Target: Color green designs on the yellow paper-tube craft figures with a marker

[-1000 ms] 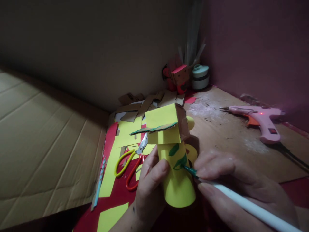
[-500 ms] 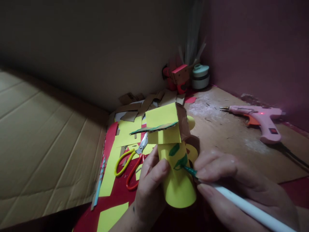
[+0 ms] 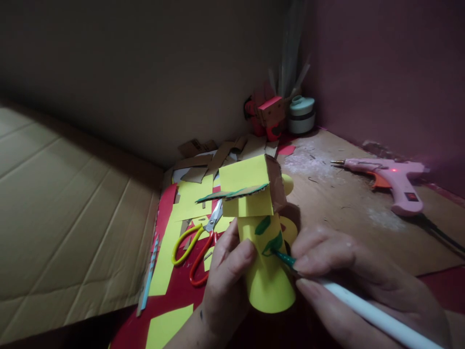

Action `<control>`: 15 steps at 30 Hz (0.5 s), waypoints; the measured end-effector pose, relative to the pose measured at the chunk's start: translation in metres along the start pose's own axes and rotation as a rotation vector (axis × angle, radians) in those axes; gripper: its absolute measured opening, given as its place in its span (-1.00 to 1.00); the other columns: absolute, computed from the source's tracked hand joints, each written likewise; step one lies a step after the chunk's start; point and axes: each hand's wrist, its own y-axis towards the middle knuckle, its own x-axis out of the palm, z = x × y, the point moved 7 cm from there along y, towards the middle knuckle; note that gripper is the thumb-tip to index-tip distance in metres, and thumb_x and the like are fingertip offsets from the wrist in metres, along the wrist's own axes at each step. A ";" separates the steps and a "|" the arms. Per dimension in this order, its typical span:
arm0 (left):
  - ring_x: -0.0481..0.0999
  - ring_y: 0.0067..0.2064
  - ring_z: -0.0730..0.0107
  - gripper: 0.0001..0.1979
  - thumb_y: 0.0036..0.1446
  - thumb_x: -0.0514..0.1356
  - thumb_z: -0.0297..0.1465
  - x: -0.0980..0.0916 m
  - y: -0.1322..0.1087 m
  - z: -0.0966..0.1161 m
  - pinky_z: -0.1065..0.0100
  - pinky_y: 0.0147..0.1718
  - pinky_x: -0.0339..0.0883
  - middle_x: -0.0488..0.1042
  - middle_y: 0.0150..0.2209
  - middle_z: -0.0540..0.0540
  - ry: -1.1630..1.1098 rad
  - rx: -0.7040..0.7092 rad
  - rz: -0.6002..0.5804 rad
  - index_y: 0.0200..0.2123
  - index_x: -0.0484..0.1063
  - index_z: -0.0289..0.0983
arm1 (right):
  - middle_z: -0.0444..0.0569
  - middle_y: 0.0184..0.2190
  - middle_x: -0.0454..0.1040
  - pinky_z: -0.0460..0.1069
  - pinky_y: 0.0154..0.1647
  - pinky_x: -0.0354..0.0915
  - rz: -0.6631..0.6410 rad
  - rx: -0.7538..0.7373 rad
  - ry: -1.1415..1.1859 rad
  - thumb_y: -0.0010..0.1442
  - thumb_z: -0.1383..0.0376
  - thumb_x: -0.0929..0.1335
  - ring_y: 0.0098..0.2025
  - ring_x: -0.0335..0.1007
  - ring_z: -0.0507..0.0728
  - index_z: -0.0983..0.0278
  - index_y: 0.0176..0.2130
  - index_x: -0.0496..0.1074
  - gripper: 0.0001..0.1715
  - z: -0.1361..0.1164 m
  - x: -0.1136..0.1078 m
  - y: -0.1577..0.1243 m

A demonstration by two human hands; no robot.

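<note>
My left hand (image 3: 227,274) is wrapped round a yellow paper tube (image 3: 267,278) with a yellow and cardboard box top (image 3: 250,186) stuck on it. My right hand (image 3: 348,281) pinches a white marker (image 3: 366,310) whose green tip touches the tube beside two green leaf shapes (image 3: 269,235). A green-edged cardboard strip (image 3: 232,194) crosses the box top.
Scissors with yellow and red handles (image 3: 198,242) lie on red and yellow paper to the left. A pink glue gun (image 3: 390,179) rests at the right with its light on. Cardboard scraps (image 3: 207,162), a small red box figure (image 3: 271,116) and a white jar (image 3: 301,116) sit by the wall.
The marker tip has shifted slightly along the lower green shape. Both hands and the tube stay almost where they were.
</note>
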 end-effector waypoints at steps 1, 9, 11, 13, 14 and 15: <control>0.71 -0.17 0.16 -0.84 0.25 0.34 -0.26 0.000 0.000 0.000 0.27 -0.15 0.58 0.67 -0.28 -0.06 0.000 0.005 0.001 -0.17 0.66 -0.18 | -0.10 -0.40 0.57 -0.09 -0.53 0.45 -0.004 -0.001 0.002 0.26 0.53 0.36 -0.45 0.55 0.10 0.08 -0.19 0.56 -0.66 0.000 -0.001 0.000; 0.69 -0.29 0.23 -0.83 0.23 0.36 -0.24 -0.001 -0.001 0.000 0.28 -0.20 0.58 0.66 -0.29 -0.05 0.005 -0.019 0.024 -0.19 0.64 -0.19 | -0.09 -0.34 0.58 -0.07 -0.43 0.52 -0.052 0.024 0.037 0.33 0.49 0.37 -0.38 0.58 0.10 0.06 -0.14 0.55 -0.69 0.000 -0.005 0.001; 0.68 -0.29 0.23 -0.84 0.22 0.37 -0.25 -0.001 0.000 0.000 0.28 -0.20 0.58 0.65 -0.31 -0.05 0.005 -0.017 0.028 -0.20 0.63 -0.20 | -0.08 -0.35 0.58 -0.06 -0.42 0.53 -0.057 0.024 0.024 0.32 0.50 0.37 -0.38 0.57 0.11 0.06 -0.15 0.55 -0.68 0.000 -0.004 0.001; 0.66 -0.31 0.25 -0.83 0.21 0.38 -0.25 -0.001 0.000 0.000 0.28 -0.21 0.58 0.64 -0.31 -0.06 0.006 -0.019 0.025 -0.21 0.63 -0.21 | -0.07 -0.36 0.60 -0.04 -0.40 0.54 -0.094 0.027 0.004 0.29 0.52 0.38 -0.39 0.58 0.13 0.07 -0.16 0.57 -0.67 0.000 0.000 0.000; 0.65 -0.33 0.27 -0.84 0.21 0.37 -0.25 -0.001 0.000 0.000 0.29 -0.21 0.58 0.63 -0.31 -0.06 0.005 -0.017 0.024 -0.21 0.63 -0.21 | -0.08 -0.38 0.59 -0.06 -0.42 0.53 -0.066 0.021 -0.007 0.27 0.53 0.39 -0.40 0.58 0.12 0.07 -0.20 0.57 -0.67 0.000 -0.001 0.001; 0.64 -0.34 0.30 -0.84 0.22 0.37 -0.25 -0.001 0.000 0.000 0.30 -0.21 0.58 0.62 -0.32 -0.05 0.003 -0.014 0.023 -0.22 0.63 -0.21 | -0.09 -0.39 0.59 -0.07 -0.43 0.53 -0.021 0.015 -0.021 0.25 0.54 0.40 -0.40 0.59 0.12 0.07 -0.21 0.56 -0.67 0.000 -0.003 0.002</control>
